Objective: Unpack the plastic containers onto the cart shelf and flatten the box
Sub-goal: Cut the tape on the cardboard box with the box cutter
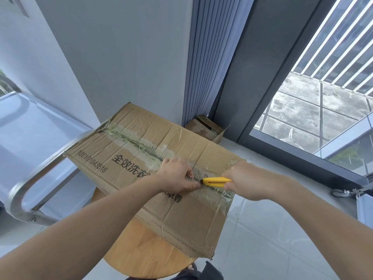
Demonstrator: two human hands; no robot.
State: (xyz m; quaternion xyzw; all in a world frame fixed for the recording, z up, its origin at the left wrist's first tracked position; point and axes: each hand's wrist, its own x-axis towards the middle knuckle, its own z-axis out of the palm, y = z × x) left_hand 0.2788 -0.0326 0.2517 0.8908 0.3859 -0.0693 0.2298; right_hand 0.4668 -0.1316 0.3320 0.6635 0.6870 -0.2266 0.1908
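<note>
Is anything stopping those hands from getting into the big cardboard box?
Yes. The cardboard box is shut, its top flaps sealed by clear tape along the middle seam. The right hand holds a yellow cutter at that seam; the left hand rests on the flaps beside its tip. The contents are hidden.
</note>
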